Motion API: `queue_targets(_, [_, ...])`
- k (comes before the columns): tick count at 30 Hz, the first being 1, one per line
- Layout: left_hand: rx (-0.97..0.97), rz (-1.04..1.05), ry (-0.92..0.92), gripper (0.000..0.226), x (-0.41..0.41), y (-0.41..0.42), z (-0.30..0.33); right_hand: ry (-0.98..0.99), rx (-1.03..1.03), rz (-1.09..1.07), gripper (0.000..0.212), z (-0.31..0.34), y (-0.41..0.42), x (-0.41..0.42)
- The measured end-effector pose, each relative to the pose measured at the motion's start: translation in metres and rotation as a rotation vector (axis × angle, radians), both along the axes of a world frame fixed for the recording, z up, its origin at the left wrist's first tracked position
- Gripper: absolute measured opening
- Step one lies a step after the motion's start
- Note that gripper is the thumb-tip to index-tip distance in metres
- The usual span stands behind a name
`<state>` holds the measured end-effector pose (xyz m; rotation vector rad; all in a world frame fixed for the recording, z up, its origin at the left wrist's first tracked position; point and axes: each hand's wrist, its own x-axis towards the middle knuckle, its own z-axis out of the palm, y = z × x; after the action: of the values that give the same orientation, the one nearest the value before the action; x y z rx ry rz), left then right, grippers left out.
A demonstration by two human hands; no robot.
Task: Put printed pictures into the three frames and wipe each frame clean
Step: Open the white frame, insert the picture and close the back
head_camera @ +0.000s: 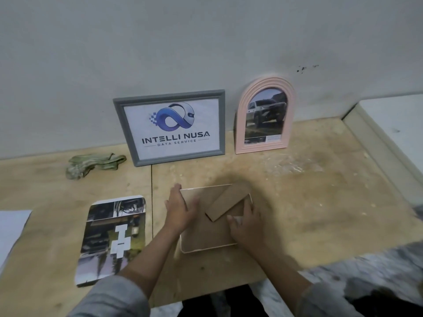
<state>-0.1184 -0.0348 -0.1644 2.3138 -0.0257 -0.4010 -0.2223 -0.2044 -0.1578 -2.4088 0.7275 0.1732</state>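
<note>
Both hands are on the third frame [206,227], which lies face down near the table's front edge. The left hand [180,208] rests flat, fingers straight, on its backing board; the right hand [246,225] presses the board just under the cardboard stand [229,201], though blur hides whether its fingers pinch anything. The board should lift evenly, without bending. The printed picture [113,239] waits just left of the left hand. Beyond the hands, the grey frame [170,126] and pink arched frame [265,115] lean on the wall; the cloth [93,164] lies far-left. Room is open to the right.
</note>
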Motion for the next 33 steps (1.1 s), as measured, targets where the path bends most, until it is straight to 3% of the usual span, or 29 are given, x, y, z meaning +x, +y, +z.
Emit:
queue_targets(3, [0.204,-0.135,-0.051,0.082,0.0,-0.003,-0.004,0.061,-0.052,0.092,0.097,-0.014,0.001,-0.004])
queue_targets(7, [0.322,-0.19,-0.044,0.083,-0.008,0.003,-0.004,0.078,-0.071,0.176,0.097,-0.021,-0.003,-0.008])
queue_targets(12, [0.398,-0.147,-0.147,0.065,-0.024,0.015,0.003,0.16,-0.078,0.32,0.115,-0.011,-0.015,-0.01])
queue_targets(17, [0.443,-0.096,-0.212,0.031,-0.027,0.017,0.009,0.282,0.002,0.5,0.151,-0.001,-0.032,-0.012])
queue_targets(22, [0.466,-0.021,0.016,0.036,-0.017,0.005,0.021,0.309,0.014,0.56,0.158,0.002,-0.036,-0.013])
queue_targets(28, [0.365,0.076,0.221,0.038,0.002,0.002,0.032,0.273,0.009,0.518,0.158,-0.001,-0.034,-0.015])
queue_targets(33, [0.271,0.028,0.312,0.065,0.021,0.009,0.042,0.273,0.025,0.505,0.159,0.001,-0.034,-0.016])
